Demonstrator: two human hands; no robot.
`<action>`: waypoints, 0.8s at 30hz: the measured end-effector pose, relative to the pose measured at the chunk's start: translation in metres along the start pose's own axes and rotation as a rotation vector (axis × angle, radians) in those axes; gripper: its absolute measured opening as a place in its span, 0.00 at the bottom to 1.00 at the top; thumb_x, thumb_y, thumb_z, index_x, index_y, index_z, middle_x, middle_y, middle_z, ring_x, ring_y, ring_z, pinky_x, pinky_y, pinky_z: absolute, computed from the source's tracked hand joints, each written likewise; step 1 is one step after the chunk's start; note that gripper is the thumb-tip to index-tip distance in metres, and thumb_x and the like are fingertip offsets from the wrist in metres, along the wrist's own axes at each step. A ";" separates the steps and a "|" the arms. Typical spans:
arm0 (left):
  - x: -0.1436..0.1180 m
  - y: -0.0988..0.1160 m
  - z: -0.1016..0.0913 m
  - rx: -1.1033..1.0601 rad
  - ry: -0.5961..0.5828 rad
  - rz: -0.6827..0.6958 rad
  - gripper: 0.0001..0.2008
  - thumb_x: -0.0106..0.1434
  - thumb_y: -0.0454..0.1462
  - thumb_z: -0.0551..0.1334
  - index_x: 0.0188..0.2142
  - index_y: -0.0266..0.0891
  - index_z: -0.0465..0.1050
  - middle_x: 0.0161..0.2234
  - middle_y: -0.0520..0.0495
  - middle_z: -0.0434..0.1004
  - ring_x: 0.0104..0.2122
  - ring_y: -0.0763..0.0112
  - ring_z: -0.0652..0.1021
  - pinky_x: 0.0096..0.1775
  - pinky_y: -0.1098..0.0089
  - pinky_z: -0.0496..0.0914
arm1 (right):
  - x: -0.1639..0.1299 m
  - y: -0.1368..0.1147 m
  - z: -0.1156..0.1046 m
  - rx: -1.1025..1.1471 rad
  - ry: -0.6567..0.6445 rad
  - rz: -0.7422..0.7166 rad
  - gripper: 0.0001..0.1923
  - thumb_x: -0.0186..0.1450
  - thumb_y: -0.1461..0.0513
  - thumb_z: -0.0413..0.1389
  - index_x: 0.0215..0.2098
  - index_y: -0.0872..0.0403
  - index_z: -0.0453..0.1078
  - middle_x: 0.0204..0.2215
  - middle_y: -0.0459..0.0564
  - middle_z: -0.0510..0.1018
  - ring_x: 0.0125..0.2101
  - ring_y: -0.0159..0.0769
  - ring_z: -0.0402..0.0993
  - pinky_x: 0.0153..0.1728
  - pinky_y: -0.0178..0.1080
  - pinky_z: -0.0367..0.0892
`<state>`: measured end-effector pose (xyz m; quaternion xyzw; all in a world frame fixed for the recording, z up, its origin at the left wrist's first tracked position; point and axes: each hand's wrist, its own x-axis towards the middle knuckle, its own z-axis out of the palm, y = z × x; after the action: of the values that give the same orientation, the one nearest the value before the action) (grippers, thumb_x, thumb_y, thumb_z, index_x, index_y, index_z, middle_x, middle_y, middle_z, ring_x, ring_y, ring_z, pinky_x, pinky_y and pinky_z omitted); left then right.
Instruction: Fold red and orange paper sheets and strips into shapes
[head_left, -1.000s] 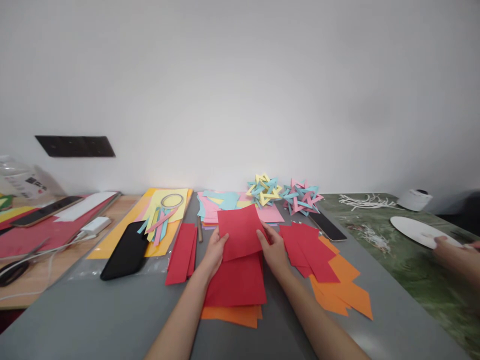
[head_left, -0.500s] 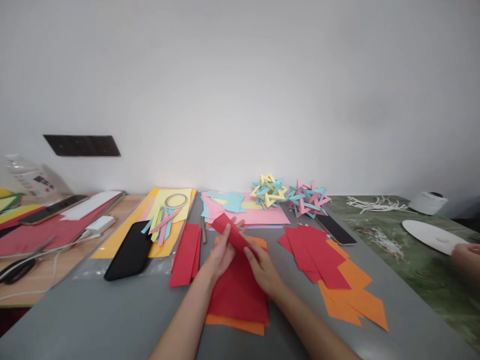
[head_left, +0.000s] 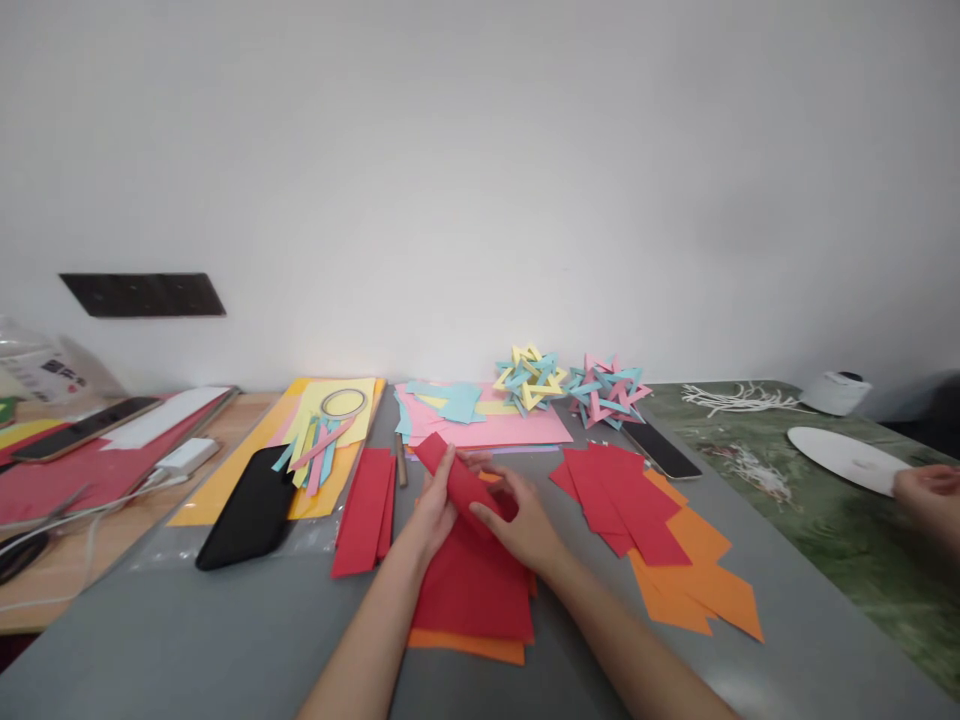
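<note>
Red sheet (head_left: 463, 488) folded since a second ago, left fingers (head_left: 443, 480) pinching it, right fingers (head_left: 519, 489) curled holding it

Stacked coloured paper (head_left: 474, 603) on grey table (head_left: 225, 645)

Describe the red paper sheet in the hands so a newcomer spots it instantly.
Over the grey table, find the left hand and right hand. They hold the red paper sheet. Unlike the flat red paper beneath, it is lifted and bent.
</note>
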<state>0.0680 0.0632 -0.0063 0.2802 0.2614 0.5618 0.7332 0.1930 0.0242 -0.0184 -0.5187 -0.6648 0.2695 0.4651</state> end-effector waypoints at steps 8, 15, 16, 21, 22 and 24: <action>-0.007 0.004 0.001 0.120 0.019 0.056 0.11 0.50 0.40 0.62 0.31 0.35 0.69 0.32 0.44 0.76 0.36 0.64 0.76 0.38 0.69 0.67 | -0.001 0.000 0.001 -0.164 -0.110 -0.107 0.13 0.59 0.53 0.48 0.34 0.52 0.68 0.30 0.47 0.73 0.34 0.37 0.66 0.42 0.42 0.56; -0.008 0.011 0.004 0.073 0.035 0.035 0.10 0.48 0.39 0.63 0.30 0.38 0.66 0.18 0.57 0.68 0.21 0.77 0.73 0.30 0.74 0.67 | -0.008 -0.002 0.007 -0.042 -0.148 -0.146 0.13 0.58 0.54 0.49 0.25 0.53 0.68 0.21 0.45 0.71 0.28 0.35 0.64 0.34 0.38 0.60; -0.008 0.010 0.005 0.074 0.040 0.028 0.10 0.49 0.39 0.63 0.29 0.37 0.66 0.18 0.57 0.67 0.21 0.77 0.73 0.30 0.74 0.67 | -0.008 -0.001 0.008 -0.001 -0.144 -0.128 0.12 0.58 0.54 0.49 0.26 0.53 0.69 0.22 0.45 0.71 0.28 0.35 0.64 0.34 0.38 0.61; -0.009 0.004 0.007 0.075 -0.033 -0.022 0.14 0.51 0.41 0.62 0.36 0.38 0.68 0.26 0.50 0.73 0.28 0.72 0.75 0.33 0.72 0.67 | -0.005 -0.001 0.011 0.261 -0.137 -0.006 0.15 0.59 0.53 0.48 0.35 0.53 0.69 0.24 0.47 0.72 0.21 0.33 0.65 0.24 0.35 0.63; -0.009 0.003 0.006 0.085 -0.047 -0.029 0.15 0.51 0.41 0.61 0.38 0.38 0.68 0.28 0.49 0.73 0.29 0.71 0.75 0.34 0.71 0.67 | -0.004 -0.001 0.010 0.302 -0.131 -0.004 0.16 0.59 0.53 0.48 0.38 0.53 0.68 0.27 0.48 0.73 0.23 0.34 0.67 0.23 0.35 0.63; -0.008 0.002 0.005 0.117 -0.040 -0.023 0.15 0.52 0.43 0.60 0.38 0.38 0.68 0.28 0.48 0.74 0.29 0.71 0.75 0.33 0.71 0.68 | -0.005 -0.002 0.009 0.321 -0.124 -0.006 0.17 0.56 0.53 0.51 0.39 0.53 0.68 0.31 0.50 0.74 0.27 0.36 0.69 0.24 0.35 0.64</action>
<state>0.0686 0.0552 -0.0007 0.3309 0.2824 0.5312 0.7270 0.1843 0.0203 -0.0218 -0.4180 -0.6423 0.4023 0.5009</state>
